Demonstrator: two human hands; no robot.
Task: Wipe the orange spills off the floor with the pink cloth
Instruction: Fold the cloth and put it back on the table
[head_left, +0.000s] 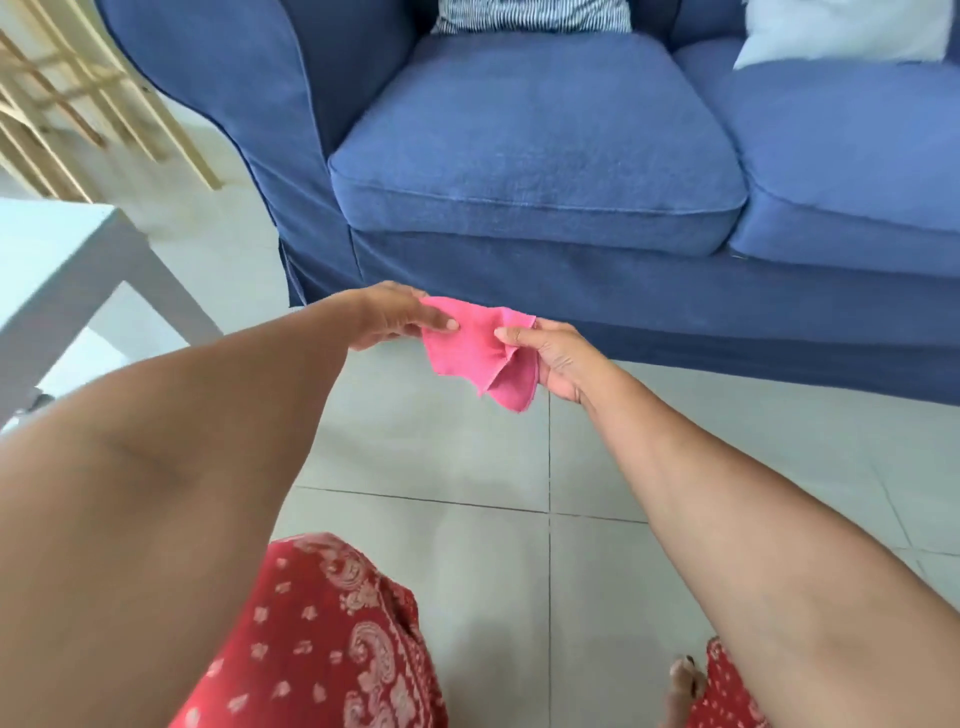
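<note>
The pink cloth (475, 345) hangs in the air between both hands, above the pale tiled floor (467, 467) and just in front of the sofa's base. My left hand (395, 317) pinches its upper left corner with thumb and fingers. My right hand (550, 353) grips its right edge, where the cloth folds and droops down. No orange spill shows on the floor tiles in view.
A blue sofa (545, 156) fills the far side, with a striped cushion (530, 15) and a white cushion (841, 31) on it. A white low table (57, 270) stands at the left. Wooden chair legs (104, 104) are at the far left. My red patterned clothing (332, 639) is below.
</note>
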